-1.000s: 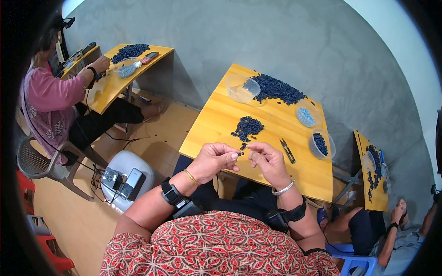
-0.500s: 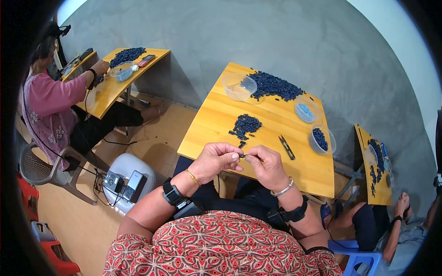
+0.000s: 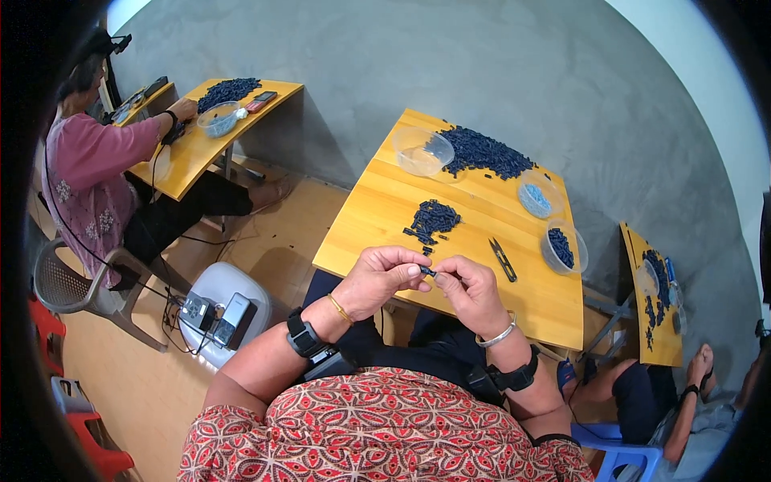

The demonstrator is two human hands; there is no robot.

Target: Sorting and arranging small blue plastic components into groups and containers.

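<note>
My left hand [image 3: 377,281] pinches a small dark blue, tube-like piece [image 3: 428,271] between thumb and index finger. My right hand [image 3: 470,291] closes thumb and fingers on the other end of it, just above the table's near edge. Whatever else lies inside the right fingertips is hidden. Beyond the hands is a small pile of similar dark pieces [image 3: 434,218], with a few loose ones at its near side. A pair of black thread snips [image 3: 503,259] lies to the right of my hands, touched by neither.
My yellow wooden table [image 3: 361,221] also bears a large heap of dark pieces [image 3: 486,151], a clear tub [image 3: 418,163], a tub of light blue bits [image 3: 536,198] and a tub of dark pieces [image 3: 562,247]. Co-workers sit left and right. A grey stool [image 3: 213,281] holds devices with cables.
My hands stay together at the table edge, the fingers shifting slightly around the piece. The view has moved a little. On the left, the co-worker's arm has moved slightly.
</note>
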